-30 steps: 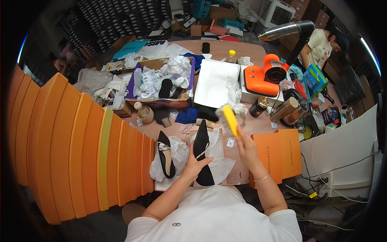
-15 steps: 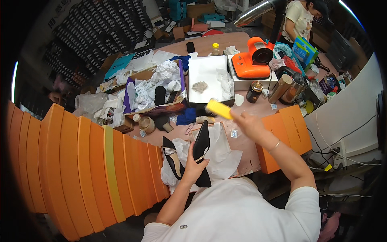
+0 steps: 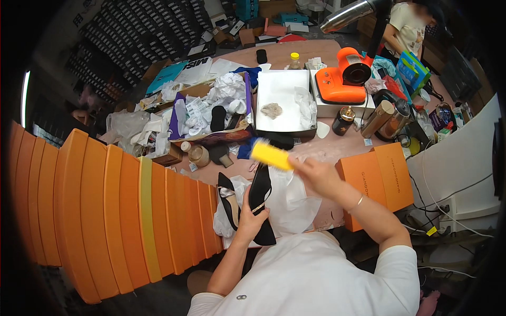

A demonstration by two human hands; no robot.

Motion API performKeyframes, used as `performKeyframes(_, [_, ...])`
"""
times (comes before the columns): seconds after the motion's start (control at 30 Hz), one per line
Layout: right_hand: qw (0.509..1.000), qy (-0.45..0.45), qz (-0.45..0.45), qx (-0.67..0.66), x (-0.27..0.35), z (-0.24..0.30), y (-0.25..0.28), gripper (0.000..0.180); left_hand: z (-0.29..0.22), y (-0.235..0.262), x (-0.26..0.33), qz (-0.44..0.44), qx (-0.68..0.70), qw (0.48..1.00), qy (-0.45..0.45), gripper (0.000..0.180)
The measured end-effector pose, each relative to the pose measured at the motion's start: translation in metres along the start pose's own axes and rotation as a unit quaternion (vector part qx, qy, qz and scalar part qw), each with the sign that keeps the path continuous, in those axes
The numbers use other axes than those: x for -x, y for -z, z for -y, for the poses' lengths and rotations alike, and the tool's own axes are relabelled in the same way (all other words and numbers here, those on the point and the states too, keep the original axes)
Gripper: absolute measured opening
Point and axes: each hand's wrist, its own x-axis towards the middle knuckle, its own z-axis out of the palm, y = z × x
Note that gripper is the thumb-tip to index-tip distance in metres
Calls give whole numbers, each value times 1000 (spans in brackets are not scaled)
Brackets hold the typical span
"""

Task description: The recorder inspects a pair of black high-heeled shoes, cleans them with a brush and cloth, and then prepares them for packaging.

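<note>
The left hand [image 3: 253, 221] grips one shoe [image 3: 259, 190], probably to steady it for the brush [image 3: 272, 156], which the right hand [image 3: 318, 175] holds nearby.

An orange machine [image 3: 337, 90] sits on a white box [image 3: 337, 109]; crumpled paper [image 3: 227, 88] lies in a purple carton [image 3: 248, 96].

The blurred, block-shaped brush [image 3: 271, 156] is bright yellow. The slim, pointed shoe [image 3: 259, 189] is plain black with a pale, glinting strip; the other pointed shoe [image 3: 230, 204] is black outside and beige inside. The crumpled, translucent tissue paper [image 3: 296, 203] is white, the bench [image 3: 336, 145] dusty pink. The row of tall cardboard boxes [image 3: 95, 210] is orange, broken by one mustard-yellow box [image 3: 146, 210]. The rounded machine [image 3: 334, 87] is orange and black, the short-sleeved shirt [image 3: 311, 279] white.
</note>
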Motion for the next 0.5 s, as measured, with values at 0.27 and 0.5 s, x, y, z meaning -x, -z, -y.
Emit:
performKeyframes(0.27, [992,-44,-7,-122,23,20,-4,38,-23,21,13,103,244,944,195,48])
performKeyframes(0.5, [982,-53,-45,-174,43,47,5,43,16,47,18,209,491,779,329,50])
